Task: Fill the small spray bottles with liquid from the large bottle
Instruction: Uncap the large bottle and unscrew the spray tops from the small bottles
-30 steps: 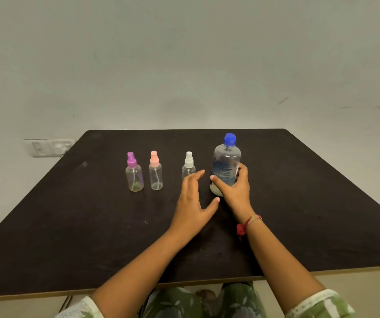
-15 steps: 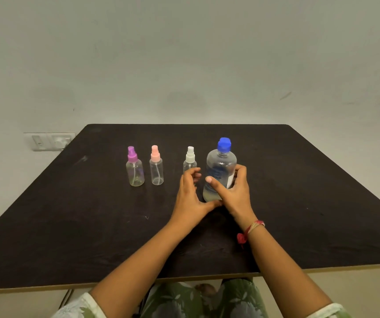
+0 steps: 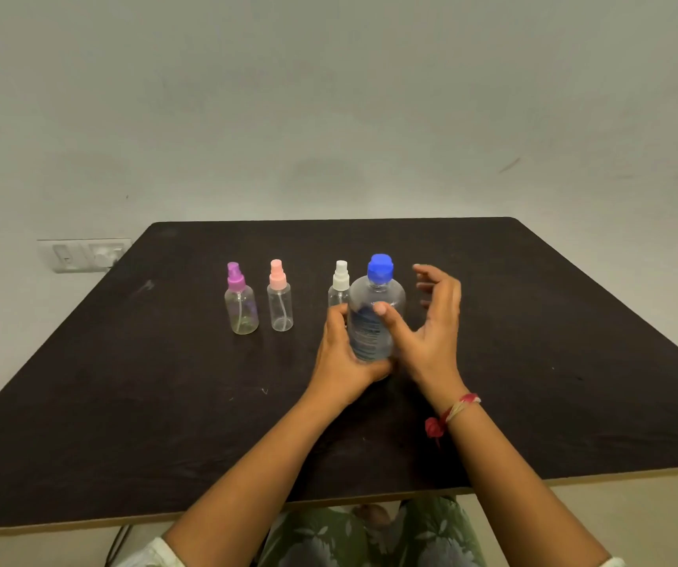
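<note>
The left hand grips the low part of the large blue-capped bottle; the right hand stays open beside it, thumb touching. Behind the grip stands the white spray bottle, further left the pink spray bottle and the purple spray bottle

Bare forearms, a thread band on one wrist, pale cuffs and leaf-print green clothing.

Both arms are uncovered from the wrist almost to the elbow. The right wrist carries a thin thread bracelet of red and cream strands, ending in a small red tassel that hangs on the inner side. A pale, whitish sleeve edge shows at the bottom of the left arm, and another at the right. Below lies a green garment printed with lighter leaf shapes.
</note>
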The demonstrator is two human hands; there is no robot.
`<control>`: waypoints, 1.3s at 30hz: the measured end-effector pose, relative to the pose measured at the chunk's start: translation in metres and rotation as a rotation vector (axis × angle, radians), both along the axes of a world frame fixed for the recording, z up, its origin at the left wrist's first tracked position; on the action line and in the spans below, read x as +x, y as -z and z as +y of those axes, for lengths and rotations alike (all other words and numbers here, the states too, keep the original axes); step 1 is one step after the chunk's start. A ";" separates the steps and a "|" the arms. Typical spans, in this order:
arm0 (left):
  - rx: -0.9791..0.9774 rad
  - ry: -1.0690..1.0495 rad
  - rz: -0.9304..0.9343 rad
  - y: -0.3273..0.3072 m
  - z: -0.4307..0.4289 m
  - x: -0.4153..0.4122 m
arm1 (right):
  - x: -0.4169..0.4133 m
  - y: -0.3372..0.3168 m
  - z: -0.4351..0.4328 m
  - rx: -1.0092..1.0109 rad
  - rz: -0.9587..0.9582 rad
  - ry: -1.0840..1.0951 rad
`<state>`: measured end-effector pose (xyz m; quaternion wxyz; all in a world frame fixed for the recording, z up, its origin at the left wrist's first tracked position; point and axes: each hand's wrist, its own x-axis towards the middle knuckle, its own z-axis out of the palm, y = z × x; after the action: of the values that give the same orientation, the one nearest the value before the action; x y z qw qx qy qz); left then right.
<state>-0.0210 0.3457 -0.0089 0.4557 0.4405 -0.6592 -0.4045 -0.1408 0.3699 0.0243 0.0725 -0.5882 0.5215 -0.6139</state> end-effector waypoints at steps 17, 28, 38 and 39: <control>0.010 0.017 0.008 -0.001 -0.001 -0.001 | 0.019 -0.033 -0.011 -0.095 -0.082 -0.217; 0.012 0.009 -0.021 -0.001 -0.002 0.000 | 0.029 -0.028 -0.015 -0.184 -0.011 -0.042; -0.008 0.026 -0.025 -0.002 -0.003 -0.001 | 0.039 -0.031 -0.015 -0.210 -0.056 0.048; -0.008 0.029 -0.025 -0.002 -0.003 -0.001 | 0.039 -0.032 -0.015 -0.200 -0.074 0.065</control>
<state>-0.0221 0.3424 -0.0070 0.4433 0.4339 -0.6730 -0.4028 -0.1016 0.3546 0.0563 0.0124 -0.5521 0.4733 -0.6863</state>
